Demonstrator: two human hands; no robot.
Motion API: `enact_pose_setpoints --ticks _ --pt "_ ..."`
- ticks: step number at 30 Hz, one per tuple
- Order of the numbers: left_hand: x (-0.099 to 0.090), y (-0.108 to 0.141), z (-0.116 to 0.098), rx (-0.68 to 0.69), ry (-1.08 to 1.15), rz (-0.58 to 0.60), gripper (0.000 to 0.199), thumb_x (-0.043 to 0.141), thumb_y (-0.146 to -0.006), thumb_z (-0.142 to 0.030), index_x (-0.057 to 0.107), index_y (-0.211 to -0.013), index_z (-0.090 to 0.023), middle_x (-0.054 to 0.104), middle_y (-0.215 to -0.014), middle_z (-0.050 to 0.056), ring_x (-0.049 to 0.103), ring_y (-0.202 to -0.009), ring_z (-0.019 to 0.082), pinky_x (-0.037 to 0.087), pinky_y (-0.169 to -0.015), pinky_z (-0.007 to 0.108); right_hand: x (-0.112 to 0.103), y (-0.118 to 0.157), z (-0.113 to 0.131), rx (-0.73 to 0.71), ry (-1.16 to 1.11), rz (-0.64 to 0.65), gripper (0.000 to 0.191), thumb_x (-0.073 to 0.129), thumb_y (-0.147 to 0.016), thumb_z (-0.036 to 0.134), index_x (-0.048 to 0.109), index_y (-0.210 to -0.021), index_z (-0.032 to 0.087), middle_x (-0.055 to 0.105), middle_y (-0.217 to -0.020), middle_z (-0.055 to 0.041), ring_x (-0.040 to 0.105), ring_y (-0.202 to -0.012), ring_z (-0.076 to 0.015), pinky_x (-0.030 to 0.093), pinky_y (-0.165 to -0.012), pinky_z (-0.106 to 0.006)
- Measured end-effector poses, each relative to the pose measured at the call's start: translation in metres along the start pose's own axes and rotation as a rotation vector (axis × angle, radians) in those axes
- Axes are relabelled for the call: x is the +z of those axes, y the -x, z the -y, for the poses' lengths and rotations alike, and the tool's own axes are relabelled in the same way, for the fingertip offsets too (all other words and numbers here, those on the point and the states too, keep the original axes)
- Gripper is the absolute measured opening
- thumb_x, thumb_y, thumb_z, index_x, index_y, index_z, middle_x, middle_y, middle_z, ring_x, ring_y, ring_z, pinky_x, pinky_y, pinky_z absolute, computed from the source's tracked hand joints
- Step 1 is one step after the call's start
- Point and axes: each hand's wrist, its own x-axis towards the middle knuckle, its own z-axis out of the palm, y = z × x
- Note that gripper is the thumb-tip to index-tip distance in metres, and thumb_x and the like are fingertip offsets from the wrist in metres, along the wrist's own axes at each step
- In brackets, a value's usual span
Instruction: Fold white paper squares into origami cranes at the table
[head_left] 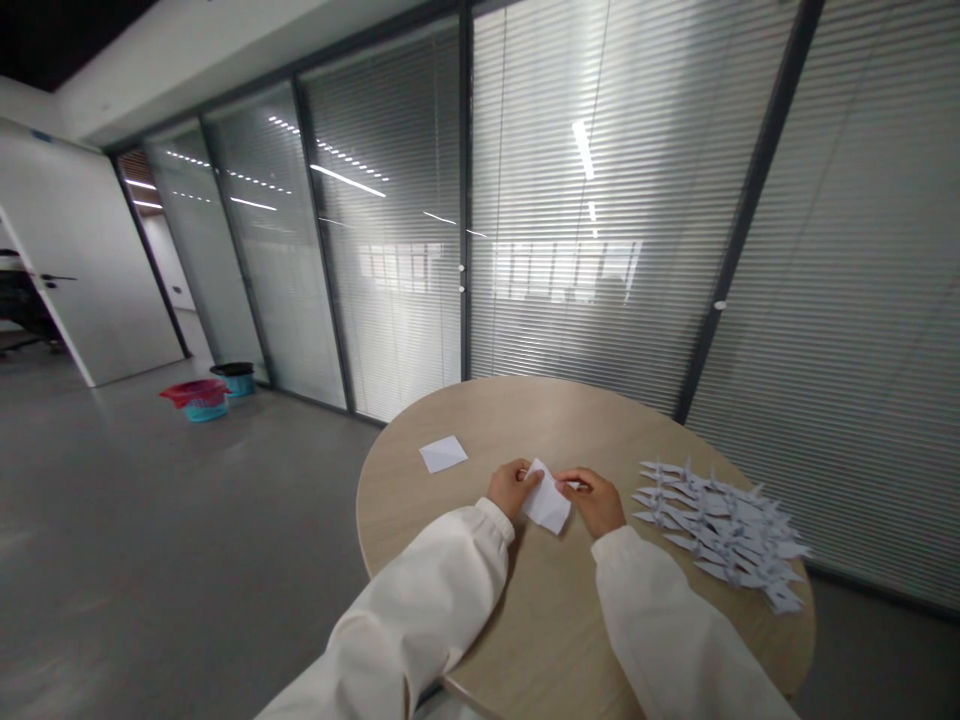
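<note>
A folded piece of white paper (pixel 547 508) is held up just over the round table, between my two hands. My left hand (pixel 513 487) pinches its left edge, with the thumb lying on the paper's face. At the upper right edge, the thumb and fingers of my right hand (pixel 596 500) close on the same paper. Creases cross its surface; the fingertips behind it are hidden. To the left, apart from both hands, a flat square sheet of white paper (pixel 443 454) lies on the table.
Rows of folded paper cranes (pixel 724 530) cover the right side of the round wooden table (pixel 420 510). Glass partitions with blinds (pixel 585 200) stand right behind it. On the floor at left are a red-lined bin (pixel 202 405) and a black-lined bin (pixel 236 380), near a white door (pixel 90 260).
</note>
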Motion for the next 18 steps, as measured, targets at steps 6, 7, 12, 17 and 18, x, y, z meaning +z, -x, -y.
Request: enact_pose_setpoints --ticks 6,7,12,17,18 --pt "0.0013 0.0000 -0.0009 -0.020 0.041 -0.003 0.030 0.053 -0.066 -0.039 0.060 -0.069 -0.011 0.049 -0.054 -0.001 0.042 -0.051 0.008 0.028 -0.046 0.019 0.0016 -0.0004 -0.0015 -0.018 0.116 0.011 0.022 0.058 -0.065 0.035 0.065 -0.078 0.019 0.065 -0.075 -0.0033 0.052 -0.055 -0.0129 0.041 -0.052 -0.023" --pt "0.0019 -0.0003 -0.0001 -0.027 0.068 0.003 0.030 0.053 -0.065 -0.040 0.060 -0.069 -0.011 0.049 -0.054 -0.001 0.041 -0.050 0.008 0.028 -0.046 0.019 0.0018 -0.0003 -0.0014 -0.016 0.123 0.010 0.022 0.057 -0.065 0.035 0.066 -0.078 0.019 0.065 -0.074 -0.0032 0.052 -0.054 -0.0126 0.041 -0.051 -0.023" --pt "0.0045 -0.0020 0.0014 -0.095 0.268 0.039 0.044 0.053 -0.062 -0.054 0.058 -0.062 -0.010 0.047 -0.048 -0.001 0.040 -0.046 0.008 0.026 -0.044 0.020 0.0017 0.0018 0.0032 -0.050 0.167 -0.018 0.023 0.055 -0.066 0.037 0.066 -0.075 0.019 0.065 -0.070 -0.0026 0.050 -0.052 -0.0125 0.039 -0.049 -0.022" --pt "0.0055 -0.0015 -0.0035 -0.287 0.586 0.099 0.060 0.040 -0.064 -0.066 0.058 -0.060 -0.009 0.050 -0.047 0.001 0.044 -0.045 0.009 0.029 -0.045 0.022 -0.0018 0.0021 0.0069 -0.049 0.261 -0.105 0.025 0.054 -0.068 0.039 0.066 -0.077 0.019 0.063 -0.067 -0.0020 0.047 -0.050 -0.0116 0.035 -0.047 -0.022" --pt "0.0056 -0.0012 -0.0044 -0.323 0.640 0.112 0.059 0.042 -0.063 -0.066 0.059 -0.063 -0.009 0.051 -0.048 0.002 0.045 -0.045 0.009 0.030 -0.046 0.022 -0.0024 0.0018 0.0067 -0.049 0.269 -0.117 0.026 0.054 -0.068 0.039 0.066 -0.077 0.019 0.063 -0.066 -0.0020 0.047 -0.050 -0.0115 0.035 -0.047 -0.022"
